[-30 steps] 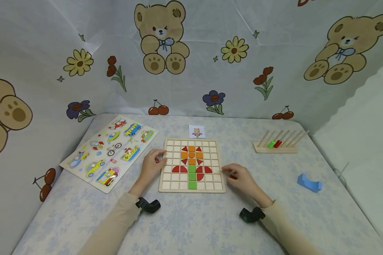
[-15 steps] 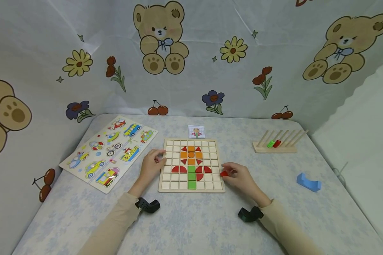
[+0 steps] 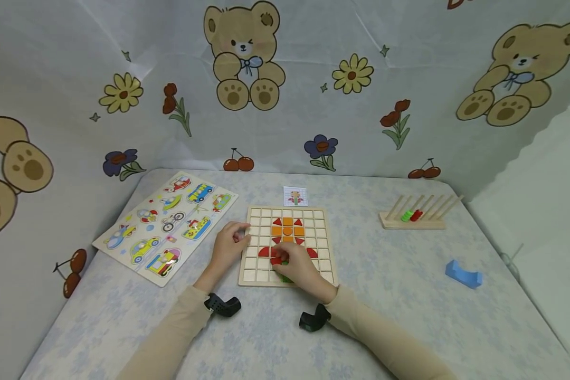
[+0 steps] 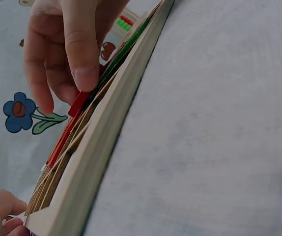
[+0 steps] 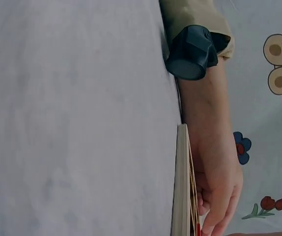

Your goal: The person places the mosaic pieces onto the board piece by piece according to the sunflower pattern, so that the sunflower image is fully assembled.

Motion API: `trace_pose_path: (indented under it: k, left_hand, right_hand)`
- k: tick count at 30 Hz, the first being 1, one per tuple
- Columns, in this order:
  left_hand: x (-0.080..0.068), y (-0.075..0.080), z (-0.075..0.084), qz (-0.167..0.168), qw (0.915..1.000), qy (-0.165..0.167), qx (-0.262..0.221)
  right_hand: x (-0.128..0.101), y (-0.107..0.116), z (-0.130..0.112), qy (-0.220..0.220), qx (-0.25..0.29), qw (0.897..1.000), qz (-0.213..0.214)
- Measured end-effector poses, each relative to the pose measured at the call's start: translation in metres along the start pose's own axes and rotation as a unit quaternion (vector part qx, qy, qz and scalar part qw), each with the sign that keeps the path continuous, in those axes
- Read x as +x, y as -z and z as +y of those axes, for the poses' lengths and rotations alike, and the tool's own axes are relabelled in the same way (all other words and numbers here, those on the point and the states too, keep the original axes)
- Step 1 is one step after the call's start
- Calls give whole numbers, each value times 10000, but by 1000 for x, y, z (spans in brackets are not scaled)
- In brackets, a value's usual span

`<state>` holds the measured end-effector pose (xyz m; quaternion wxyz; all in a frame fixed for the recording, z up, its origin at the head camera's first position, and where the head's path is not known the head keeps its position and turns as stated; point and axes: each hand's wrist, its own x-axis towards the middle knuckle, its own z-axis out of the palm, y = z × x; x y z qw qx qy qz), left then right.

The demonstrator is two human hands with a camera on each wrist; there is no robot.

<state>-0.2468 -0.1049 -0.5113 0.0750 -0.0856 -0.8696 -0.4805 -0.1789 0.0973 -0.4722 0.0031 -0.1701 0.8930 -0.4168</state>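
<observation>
In the lower middle of the head view, the right hand hovers over the near rows of the wooden grid board, its fingers curled around a small red piece that peeks out at the fingertips. The piece sits just left of the hand's knuckles, over the board's lower centre, next to the green stem tiles that are mostly covered by the hand. In the left wrist view the same hand comes down from the upper left of the frame, thumb and forefinger pressing onto the red piece at the board's surface; whether the piece is fully seated in a cell cannot be told.

The left hand rests at the left edge of the board, fingers bent loosely with the tips touching the rim, holding nothing. The right wrist view shows that hand lying along the board's edge.

On the board, orange tiles and red tiles form a flower shape in the upper centre. A small pattern card lies just beyond the board's far edge. To the left of the frame lies a vehicle puzzle board; at right stand a wooden peg rack and, nearer, a blue block, all on the table.
</observation>
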Motion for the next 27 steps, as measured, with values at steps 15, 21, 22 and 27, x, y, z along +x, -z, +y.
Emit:
trace_pose_path:
  k: [15,21,22,27]
  left_hand:
    - [-2,2,1,15,10000,-50,-9]
    - [-1,3,0,46,10000,-28,-67]
    - [-1,3,0,55,10000,-39,-68]
    - [-1,2,-1,69,9999,-77,-10]
  right_hand:
    - [0,-5,4,449,-34,9990,-35]
    - [4,-8,7,651,-128,9978,-3]
    - [4,-8,7,682,-147,9976,2]
    - [3,-8,8,715,-112,9974,-9]
